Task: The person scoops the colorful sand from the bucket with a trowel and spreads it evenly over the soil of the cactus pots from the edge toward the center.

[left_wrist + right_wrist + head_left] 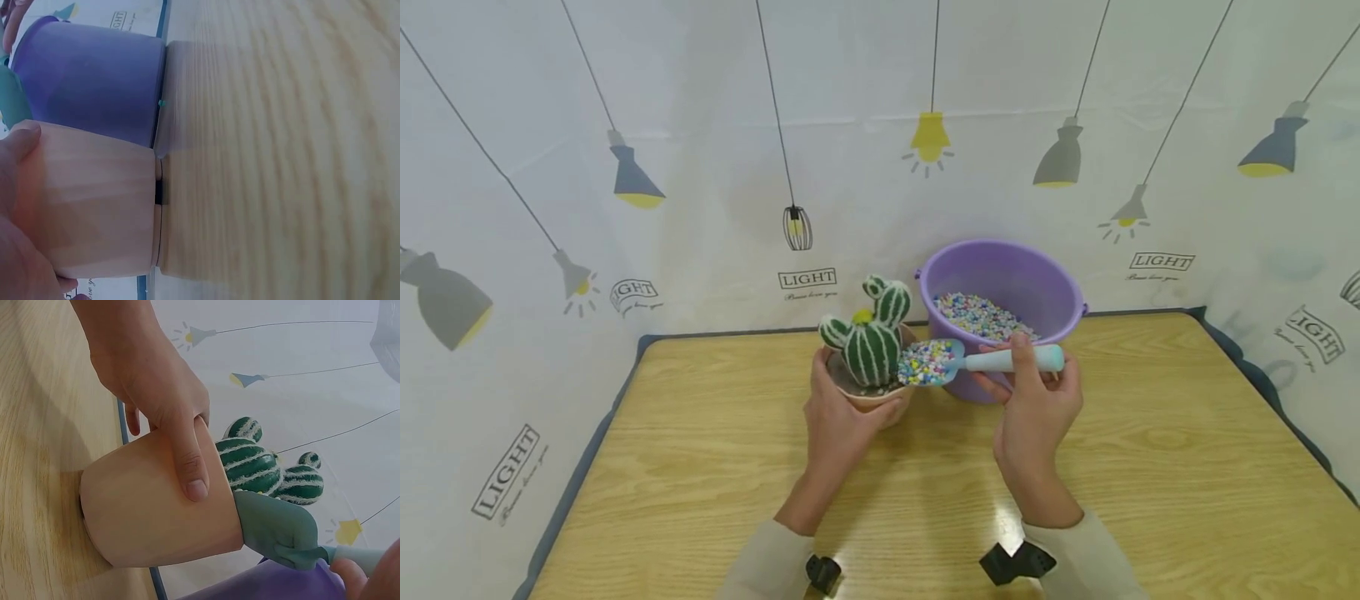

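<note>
A peach-coloured flower pot (150, 506) stands on the table, holding a green cactus (871, 354) with white stripes and a yellow flower. My left hand (842, 421) grips the pot around its near side, thumb along the wall below the rim. In my right hand (1037, 412) is a small light-blue trowel (1000, 361), held by its handle. Its scoop is heaped with small multicoloured beads (928, 363) and lies over the pot's right rim, beside the cactus. Grey soil (842, 375) shows inside the pot.
Behind and right of the pot stands a purple bucket (1007, 267), with many more coloured beads (977, 315) inside. The wooden table (715, 467) meets a white cloth (715, 192) printed with lamps at its back and sides.
</note>
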`<state>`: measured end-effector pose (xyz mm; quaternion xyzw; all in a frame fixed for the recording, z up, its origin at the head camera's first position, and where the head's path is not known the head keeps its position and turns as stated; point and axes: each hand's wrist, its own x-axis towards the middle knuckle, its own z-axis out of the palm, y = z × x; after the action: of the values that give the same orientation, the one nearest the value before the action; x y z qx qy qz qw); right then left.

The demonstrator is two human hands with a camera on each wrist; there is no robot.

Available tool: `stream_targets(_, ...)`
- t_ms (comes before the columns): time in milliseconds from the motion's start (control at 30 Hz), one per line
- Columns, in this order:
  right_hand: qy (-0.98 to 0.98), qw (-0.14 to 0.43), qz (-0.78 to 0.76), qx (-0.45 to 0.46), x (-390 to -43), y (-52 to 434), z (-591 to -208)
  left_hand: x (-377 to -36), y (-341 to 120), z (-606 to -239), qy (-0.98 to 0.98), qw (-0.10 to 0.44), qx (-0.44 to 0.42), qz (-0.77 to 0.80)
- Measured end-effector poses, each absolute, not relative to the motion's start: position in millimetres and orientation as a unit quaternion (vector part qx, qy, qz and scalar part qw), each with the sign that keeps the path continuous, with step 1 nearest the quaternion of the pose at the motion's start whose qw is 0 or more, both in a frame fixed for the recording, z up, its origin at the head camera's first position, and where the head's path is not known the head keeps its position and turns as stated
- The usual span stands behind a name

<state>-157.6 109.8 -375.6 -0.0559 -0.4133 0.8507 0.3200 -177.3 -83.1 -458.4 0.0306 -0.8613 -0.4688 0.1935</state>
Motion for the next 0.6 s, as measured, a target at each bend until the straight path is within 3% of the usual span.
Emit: stream_targets(600,-0.439,0.317,0.839,-0.047,-157,111,-370,-179,-97,-455,-0.857,0.163,-0.013,-0.488)
